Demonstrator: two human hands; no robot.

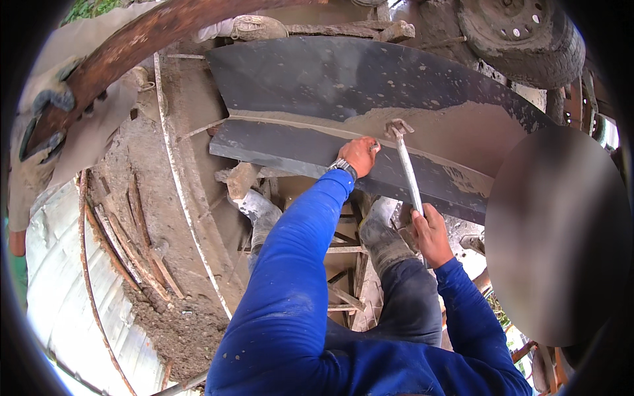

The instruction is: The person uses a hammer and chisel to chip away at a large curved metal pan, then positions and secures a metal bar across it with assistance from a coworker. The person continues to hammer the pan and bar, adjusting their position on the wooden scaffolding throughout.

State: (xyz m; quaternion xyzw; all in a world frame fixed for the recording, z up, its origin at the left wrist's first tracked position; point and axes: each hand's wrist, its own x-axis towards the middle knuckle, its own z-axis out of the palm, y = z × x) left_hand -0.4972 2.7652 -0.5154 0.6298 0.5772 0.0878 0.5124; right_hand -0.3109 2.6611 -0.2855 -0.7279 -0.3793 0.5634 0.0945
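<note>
A dark grey sheet panel (290,72) with a bent lower strip lies across in front of me, spattered and partly coated with mud. My left hand (360,156) is closed over its lower strip. A small dark end shows at its fingertips, but I cannot make out what it is. A silver watch (342,167) is on that wrist. My right hand (432,236) grips the pale handle of a hammer (407,168). The hammer's muddy head is above the panel, right of my left hand; I cannot tell whether it touches.
Under my boots (384,236) is a timber frame (347,249). To the left are loose sticks (129,247), a thin pole (173,168) and pale corrugated sheeting (72,264). A brown beam (139,46) crosses the upper left. A muddy wheel (528,43) is at the upper right.
</note>
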